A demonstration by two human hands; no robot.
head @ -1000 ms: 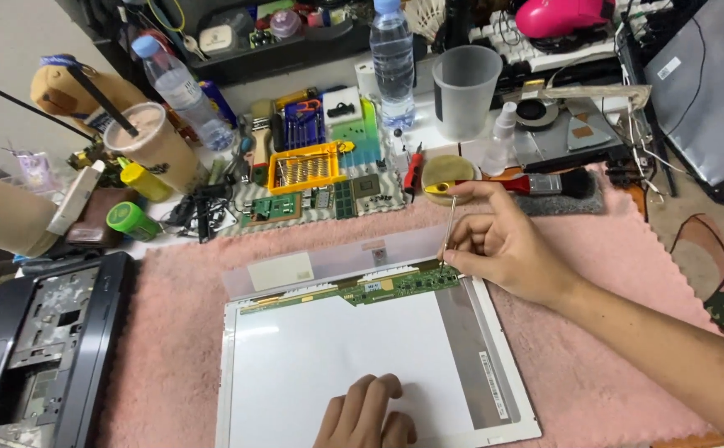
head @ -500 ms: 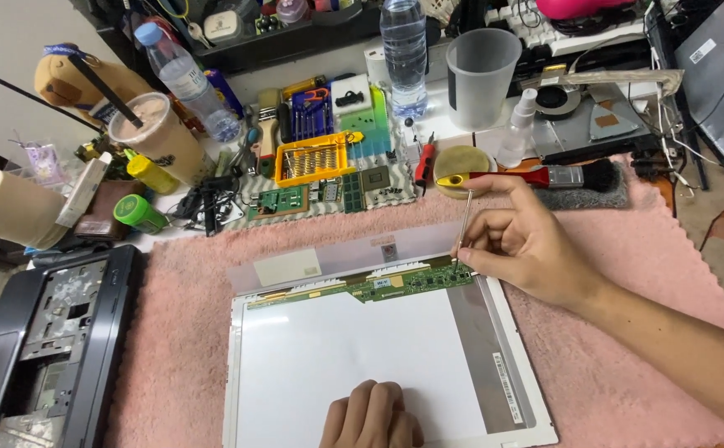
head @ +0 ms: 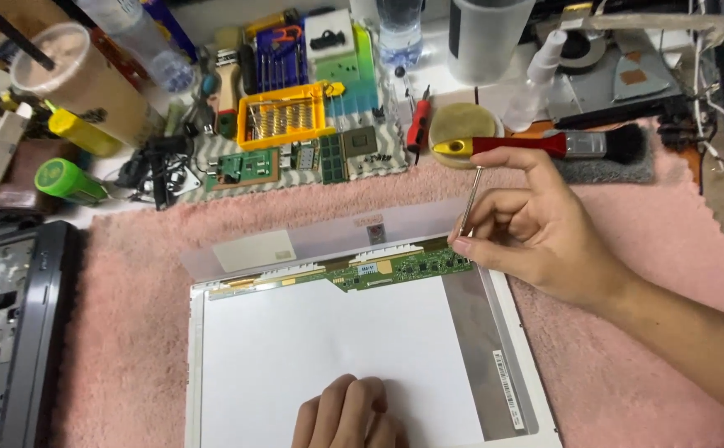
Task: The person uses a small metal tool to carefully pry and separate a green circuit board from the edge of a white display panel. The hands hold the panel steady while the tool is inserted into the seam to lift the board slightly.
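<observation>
The right hand (head: pixel 536 236) is closed around a screwdriver (head: pixel 495 158) with a red and yellow handle. The fingers pinch its thin metal shaft, and the tip goes down to the right end of the green circuit board strip (head: pixel 403 268). This strip runs along the top edge of a flat display panel (head: pixel 329 357), which lies back side up on a pink towel (head: pixel 130 274) that covers the table. A clear plastic flap (head: pixel 312 241) is folded up and away from the strip, just above it.

The left hand (head: pixel 349 415) rests at the bottom edge of the view, with its fingers pressed flat and together on the white back of the panel; it grips nothing.

Behind the towel there are many small things: a yellow tray with screwdriver bits (head: pixel 283 124), some loose green boards (head: pixel 296 162), a black brush (head: pixel 602 145) and a small round yellow tin (head: pixel 460 124) just beside the screwdriver handle. A green cylinder (head: pixel 68 181) lies far to the left. A dark laptop base (head: pixel 5 332) lies at the left edge, beside the towel.
</observation>
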